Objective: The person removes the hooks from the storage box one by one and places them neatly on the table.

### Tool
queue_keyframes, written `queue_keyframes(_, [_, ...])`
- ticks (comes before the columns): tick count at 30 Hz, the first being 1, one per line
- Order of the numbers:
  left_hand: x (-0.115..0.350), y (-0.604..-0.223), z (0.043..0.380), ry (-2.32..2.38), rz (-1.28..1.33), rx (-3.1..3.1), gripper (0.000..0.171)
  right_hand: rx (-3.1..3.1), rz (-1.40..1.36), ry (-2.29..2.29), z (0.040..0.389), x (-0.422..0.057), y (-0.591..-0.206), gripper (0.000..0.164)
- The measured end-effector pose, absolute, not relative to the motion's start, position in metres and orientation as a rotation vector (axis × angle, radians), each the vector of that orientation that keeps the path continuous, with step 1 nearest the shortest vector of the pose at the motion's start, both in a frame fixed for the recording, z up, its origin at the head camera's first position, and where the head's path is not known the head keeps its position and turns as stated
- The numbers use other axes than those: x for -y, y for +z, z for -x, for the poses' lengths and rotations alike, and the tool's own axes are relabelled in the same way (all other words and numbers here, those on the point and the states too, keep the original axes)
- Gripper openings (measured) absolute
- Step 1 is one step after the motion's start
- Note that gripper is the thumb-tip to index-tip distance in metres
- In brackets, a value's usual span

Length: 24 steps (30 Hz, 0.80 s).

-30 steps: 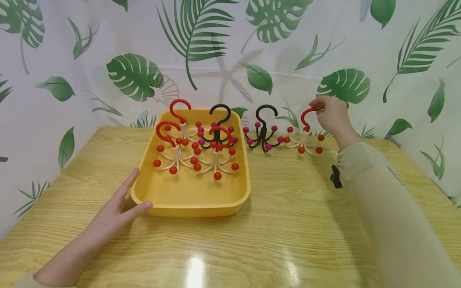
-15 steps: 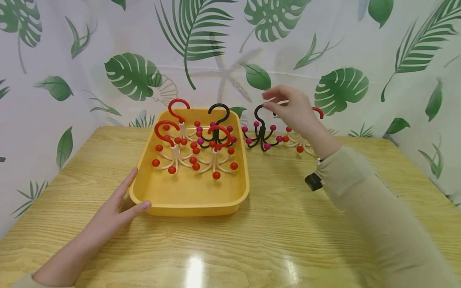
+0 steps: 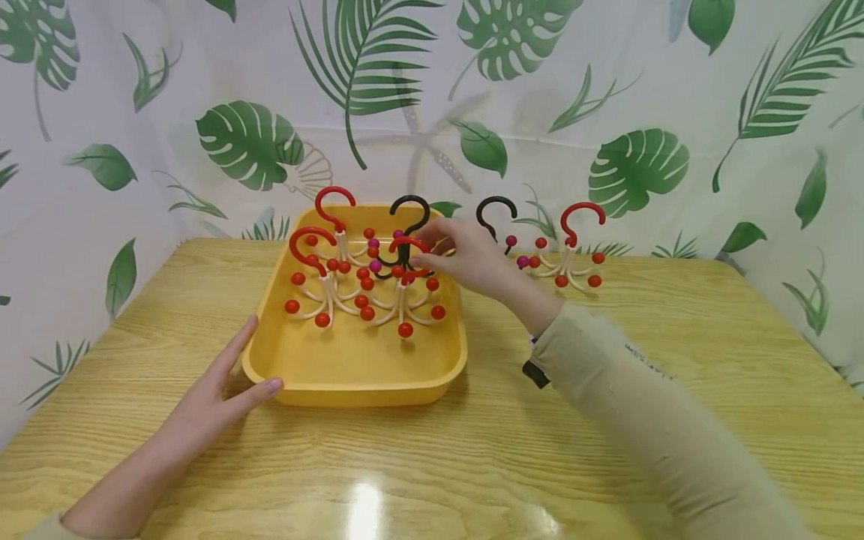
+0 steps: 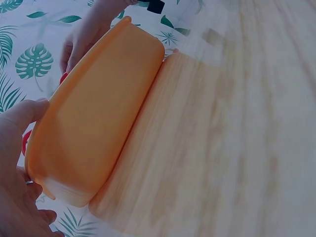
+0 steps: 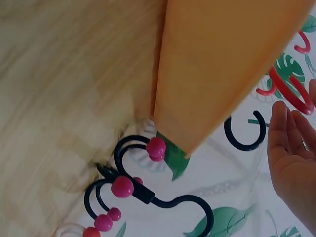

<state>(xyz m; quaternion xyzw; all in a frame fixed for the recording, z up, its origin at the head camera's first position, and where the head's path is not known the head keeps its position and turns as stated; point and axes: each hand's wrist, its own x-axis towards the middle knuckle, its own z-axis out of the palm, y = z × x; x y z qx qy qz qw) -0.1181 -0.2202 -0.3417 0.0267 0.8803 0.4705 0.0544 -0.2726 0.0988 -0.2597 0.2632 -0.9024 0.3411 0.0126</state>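
A yellow plastic tray holds several multi-arm hook hangers with ball tips. Three have red hooks and cream arms: one front right, one front left, one behind. A black hanger with magenta balls is at the tray's back right. My right hand is over the right rim, its thumb and fingertips right at the front-right hanger's red hook, fingers not closed around it. My left hand spans the tray's front-left corner, straight thumb at the front rim, fingers along the left side.
On the wooden table right of the tray stand a black hanger with magenta balls, partly behind my right hand, and a red-hooked one. A leaf-printed cloth covers the wall behind.
My right hand let go of the red-hooked hanger on the table, passed left over the black one and came down at the tray's front-right hanger. The left hand and tray stay put.
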Motion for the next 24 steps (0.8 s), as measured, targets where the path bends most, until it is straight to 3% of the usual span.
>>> queue_keyframes(13, [0.22,-0.341,0.117,1.422,-0.079,-2.675,0.09,2.69,-0.778,1.077,0.267,-0.09,-0.273,0.021])
queue_keyframes(24, [0.22,-0.342,0.117,1.409,-0.093,-2.699,0.09,2.614,-0.713,1.109,0.261,-0.086,-0.272,0.017])
